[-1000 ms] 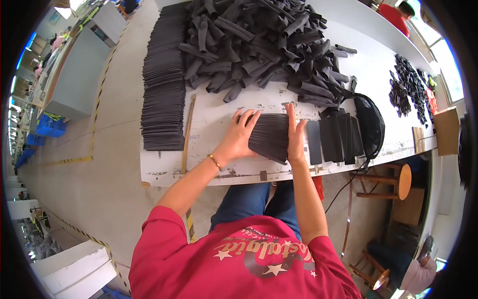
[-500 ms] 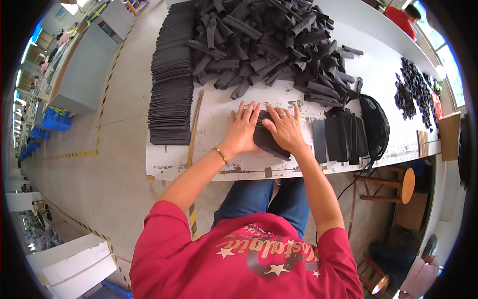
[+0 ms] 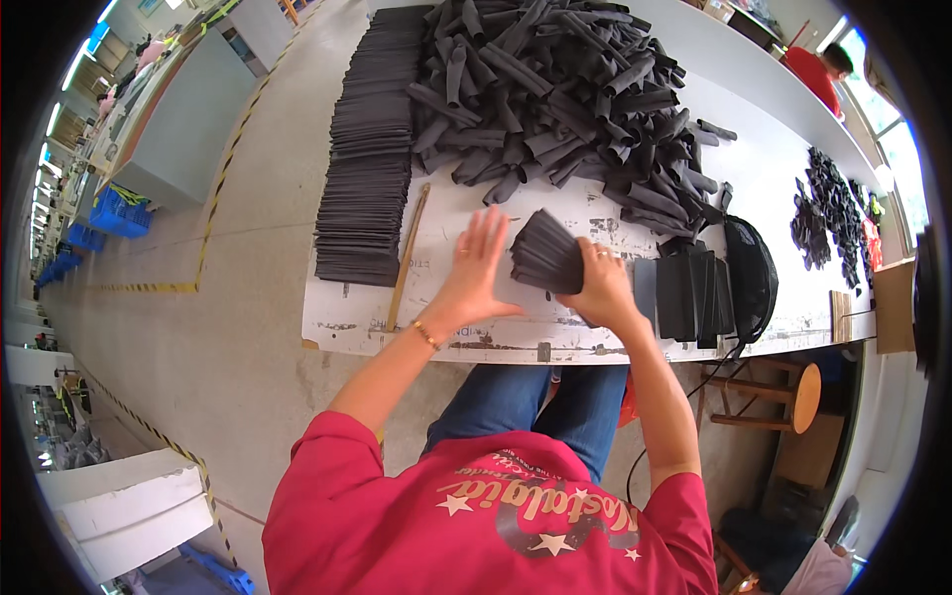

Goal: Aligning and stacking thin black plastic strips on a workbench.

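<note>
A thick bundle of black fabric pieces (image 3: pixel 547 250) is gripped at its right end by my right hand (image 3: pixel 603 285). Its far-left end fans out a little. My left hand (image 3: pixel 478 271) is off the bundle, just left of it, with fingers stretched and thumb spread. Left of that hand lies a thin wooden stick (image 3: pixel 409 256), beside a long row of flat black pieces (image 3: pixel 364 188) packed on edge. Several flat dark pieces (image 3: pixel 684 297) lie in an overlapping stack to the right of my right hand.
A big heap of rolled black pieces (image 3: pixel 555 94) covers the far part of the white table (image 3: pixel 466 342). A black mesh-covered object (image 3: pixel 751 278) stands at the right. Beyond it lies another dark pile (image 3: pixel 833 213). A wooden stool (image 3: pixel 798 397) stands right of the table; a person in red (image 3: pixel 815 74) is far right.
My left hand has come away from the bundle. My right hand has moved from lying over the bundle to gripping its right end, and the bundle has turned and fanned out.
</note>
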`<state>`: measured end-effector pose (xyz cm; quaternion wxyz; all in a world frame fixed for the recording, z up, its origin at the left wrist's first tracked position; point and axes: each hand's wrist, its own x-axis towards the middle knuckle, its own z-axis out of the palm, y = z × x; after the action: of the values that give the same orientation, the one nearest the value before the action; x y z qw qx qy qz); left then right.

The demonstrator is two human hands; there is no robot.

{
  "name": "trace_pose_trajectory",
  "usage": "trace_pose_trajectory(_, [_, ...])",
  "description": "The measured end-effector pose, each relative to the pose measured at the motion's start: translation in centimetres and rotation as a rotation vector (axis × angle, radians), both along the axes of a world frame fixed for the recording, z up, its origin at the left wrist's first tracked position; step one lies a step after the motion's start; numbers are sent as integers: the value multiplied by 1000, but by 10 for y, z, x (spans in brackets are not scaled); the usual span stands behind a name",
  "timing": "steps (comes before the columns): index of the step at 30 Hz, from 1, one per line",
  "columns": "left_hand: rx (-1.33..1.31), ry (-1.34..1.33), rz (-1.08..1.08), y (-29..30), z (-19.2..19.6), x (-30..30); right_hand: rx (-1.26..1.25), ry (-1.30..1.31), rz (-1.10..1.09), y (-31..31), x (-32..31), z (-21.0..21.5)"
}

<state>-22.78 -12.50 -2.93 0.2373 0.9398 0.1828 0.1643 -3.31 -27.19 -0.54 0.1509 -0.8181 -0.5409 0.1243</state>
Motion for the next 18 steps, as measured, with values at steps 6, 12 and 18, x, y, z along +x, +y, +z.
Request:
trace_pose_trajectory(6, [-700,-531,47,-4,-29,-9,-116,-131,30,3,-11,-4])
trace_pose_trajectory(12, [-840,-559,2,-14,-59,50,-139,-135,33,5,-14,-10])
trace_pose_trajectory(18, [-734,-482,-82,-7,-45,41,-133,-149,35,-1,-16,-7])
